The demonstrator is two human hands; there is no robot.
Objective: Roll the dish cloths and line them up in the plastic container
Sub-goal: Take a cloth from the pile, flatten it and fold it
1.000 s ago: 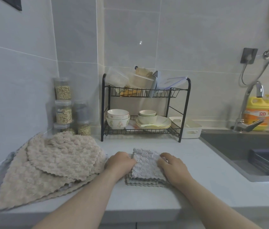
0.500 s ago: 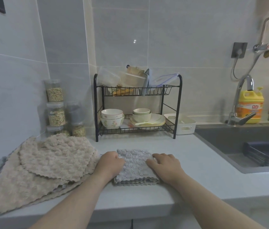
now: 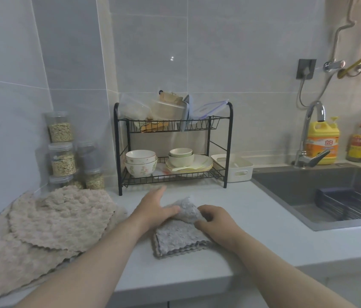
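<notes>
A grey dish cloth (image 3: 180, 237) lies folded on the counter near its front edge, its far end turned up and curled back into a thick fold. My left hand (image 3: 153, 211) presses on that fold from the left with fingers spread. My right hand (image 3: 216, 221) pinches the fold's right end. Several beige dish cloths (image 3: 48, 230) lie piled flat at the left. The white plastic container (image 3: 238, 172) stands to the right of the dish rack, with no cloths visible in it.
A black two-tier dish rack (image 3: 173, 150) with bowls and plates stands at the back. Stacked jars (image 3: 63, 152) fill the left corner. A dark sink (image 3: 321, 194) with a faucet (image 3: 310, 138) and a yellow detergent bottle (image 3: 322, 141) lies to the right.
The cloth lay flat under both hands; now its far end is lifted and curled toward me. My left hand has slid onto the fold and the right has closed on it. The camera tilted.
</notes>
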